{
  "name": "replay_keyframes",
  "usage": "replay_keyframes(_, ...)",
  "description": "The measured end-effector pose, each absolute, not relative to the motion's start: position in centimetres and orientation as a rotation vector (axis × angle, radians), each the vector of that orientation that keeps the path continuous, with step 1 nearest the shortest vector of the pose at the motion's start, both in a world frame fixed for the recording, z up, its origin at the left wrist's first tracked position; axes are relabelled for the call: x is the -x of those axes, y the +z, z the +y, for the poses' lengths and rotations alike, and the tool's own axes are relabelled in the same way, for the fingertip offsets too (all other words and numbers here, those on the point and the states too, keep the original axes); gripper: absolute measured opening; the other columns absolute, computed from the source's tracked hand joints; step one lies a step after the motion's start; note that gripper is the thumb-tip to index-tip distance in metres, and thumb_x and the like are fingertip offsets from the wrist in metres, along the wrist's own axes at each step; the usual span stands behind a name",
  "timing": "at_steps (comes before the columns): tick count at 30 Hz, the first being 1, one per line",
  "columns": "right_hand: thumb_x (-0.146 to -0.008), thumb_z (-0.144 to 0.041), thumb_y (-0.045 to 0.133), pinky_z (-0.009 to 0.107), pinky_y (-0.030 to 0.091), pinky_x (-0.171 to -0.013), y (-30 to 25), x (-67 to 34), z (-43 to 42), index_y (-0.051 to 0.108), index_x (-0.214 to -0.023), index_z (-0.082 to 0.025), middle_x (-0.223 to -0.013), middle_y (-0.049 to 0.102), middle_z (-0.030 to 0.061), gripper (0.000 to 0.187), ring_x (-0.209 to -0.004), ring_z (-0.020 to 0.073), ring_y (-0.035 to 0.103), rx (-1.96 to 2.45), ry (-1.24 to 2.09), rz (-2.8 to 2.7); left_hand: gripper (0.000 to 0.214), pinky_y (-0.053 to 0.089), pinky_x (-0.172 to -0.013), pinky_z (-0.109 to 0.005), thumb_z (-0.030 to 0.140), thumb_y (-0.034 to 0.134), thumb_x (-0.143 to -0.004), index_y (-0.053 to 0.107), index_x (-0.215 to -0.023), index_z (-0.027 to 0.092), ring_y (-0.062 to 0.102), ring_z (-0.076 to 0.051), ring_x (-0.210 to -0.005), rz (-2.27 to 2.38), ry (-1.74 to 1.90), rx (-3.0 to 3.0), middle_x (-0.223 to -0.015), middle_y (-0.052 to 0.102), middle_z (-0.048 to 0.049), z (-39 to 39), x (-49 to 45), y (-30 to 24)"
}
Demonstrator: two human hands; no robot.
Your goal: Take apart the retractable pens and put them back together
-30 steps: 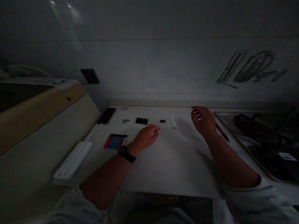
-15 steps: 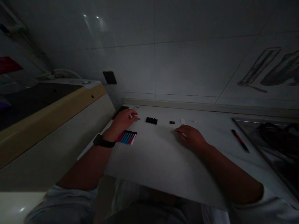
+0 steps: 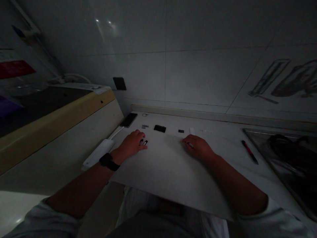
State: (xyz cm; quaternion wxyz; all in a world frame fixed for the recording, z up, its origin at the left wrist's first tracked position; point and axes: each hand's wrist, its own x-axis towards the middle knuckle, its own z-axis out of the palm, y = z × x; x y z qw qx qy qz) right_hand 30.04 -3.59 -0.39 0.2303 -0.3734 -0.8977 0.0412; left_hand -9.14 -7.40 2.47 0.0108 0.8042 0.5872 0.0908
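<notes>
My left hand (image 3: 133,142) lies over the row of small coloured sticks, thumb and fingers apart. Only a few black-and-white ends (image 3: 145,142) show between them; the rest of the row is hidden. My right hand (image 3: 198,145) rests on the table with its fingers pinched together. A thin pale bit shows at the fingertips, too small to name. Beyond the hands lie small metal pieces (image 3: 145,126), a row of black pieces (image 3: 159,128), a small dark piece (image 3: 181,131) and a white strip (image 3: 192,131).
A phone (image 3: 129,119) lies at the back left, near a white power strip (image 3: 99,152). On the right are a red-and-black pen (image 3: 250,152) and a metal-rimmed hob (image 3: 272,145). Tiny clear pieces (image 3: 207,131) lie near the tiled wall (image 3: 198,76).
My left hand has moved back from the small metal pieces onto the coloured sticks, covering them. The phone and power strip have come into fuller view. My right hand stays pinched, nearly in place.
</notes>
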Motion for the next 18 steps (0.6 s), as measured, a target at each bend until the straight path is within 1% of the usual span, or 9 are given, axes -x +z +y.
replay_keyframes(3,-0.104,-0.026,0.049,0.04,0.057,-0.09,-0.4,-30.1,-3.5,0.074,-0.116,-0.021,-0.113,0.075,0.0108,0.028,-0.103,0.025,0.071,1.04,0.121,-2.466,0.031,0.047,-0.088,-0.038,0.042,0.079,-0.083,0.07,-0.101,0.019,0.06,-0.027,-0.101,1.866,0.227,-2.545,-0.115,0.06,-0.0115,-8.2,8.5,2.9)
replay_keyframes(6,-0.103,-0.026,0.05,0.04,0.057,-0.09,-0.5,-30.0,-3.5,0.074,-0.114,-0.02,-0.112,0.075,0.011,0.028,-0.103,0.0253,0.07,1.052,0.126,-2.472,0.016,0.047,-0.088,-0.039,0.035,0.071,-0.088,0.073,-0.088,0.018,0.06,-0.026,-0.099,1.851,0.125,-2.565,-0.111,0.061,-0.0114,-8.9,7.7,2.8)
replay_keyframes(9,-0.103,-0.026,0.049,0.04,0.057,-0.092,-0.4,-29.8,-3.7,0.074,-0.115,-0.02,-0.113,0.075,0.0109,0.028,-0.103,0.0251,0.07,1.037,0.145,-2.481,0.012,0.048,-0.087,-0.04,0.027,0.067,-0.086,0.075,-0.085,0.019,0.061,-0.027,-0.097,1.767,0.118,-2.6,-0.107,0.063,-0.012,-9.2,6.0,2.5)
replay_keyframes(11,-0.103,-0.027,0.051,0.041,0.056,-0.094,-0.2,-29.5,-4.1,0.073,-0.119,-0.022,-0.116,0.074,0.011,0.028,-0.105,0.0253,0.07,1.002,0.173,-2.47,0.011,0.048,-0.086,-0.04,0.025,0.066,-0.084,0.075,-0.086,0.019,0.063,-0.027,-0.096,1.664,0.166,-2.629,-0.104,0.066,-0.0121,-9.2,4.1,2.5)
replay_keyframes(13,-0.101,-0.031,0.056,0.043,0.056,-0.096,0.0,-29.0,-4.6,0.069,-0.127,-0.023,-0.121,0.073,0.0118,0.03,-0.11,0.0264,0.068,0.94,0.193,-2.455,0.011,0.048,-0.085,-0.04,0.023,0.065,-0.086,0.074,-0.091,0.021,0.064,-0.028,-0.091,1.566,0.22,-2.643,-0.097,0.069,-0.0105,-9.1,2.0,2.9)
replay_keyframes(15,-0.098,-0.037,0.063,0.044,0.055,-0.097,0.2,-28.5,-5.1,0.066,-0.133,-0.024,-0.125,0.071,0.0126,0.037,-0.115,0.0281,0.066,0.876,0.196,-2.445,0.012,0.048,-0.081,-0.04,0.024,0.062,-0.088,0.073,-0.093,0.024,0.065,-0.027,-0.083,1.497,0.247,-2.651,-0.088,0.071,-0.008,-8.8,-0.2,3.6)
replay_keyframes(16,-0.097,-0.038,0.066,0.044,0.055,-0.097,0.3,-28.3,-5.3,0.066,-0.132,-0.025,-0.125,0.071,0.0125,0.038,-0.115,0.0284,0.065,0.856,0.193,-2.439,0.012,0.047,-0.08,-0.04,0.024,0.062,-0.09,0.073,-0.094,0.024,0.066,-0.027,-0.083,1.458,0.275,-2.665,-0.088,0.072,-0.0079,-8.6,-1.1,4.0)
replay_keyframes(18,-0.095,-0.037,0.068,0.043,0.055,-0.095,0.3,-28.1,-5.4,0.069,-0.124,-0.025,-0.118,0.071,0.0115,0.031,-0.112,0.0277,0.065,0.855,0.182,-2.42,0.011,0.048,-0.081,-0.039,0.025,0.063,-0.091,0.073,-0.095,0.023,0.068,-0.028,-0.086,1.353,0.36,-2.689,-0.091,0.073,-0.0084,-7.9,-2.8,4.9)
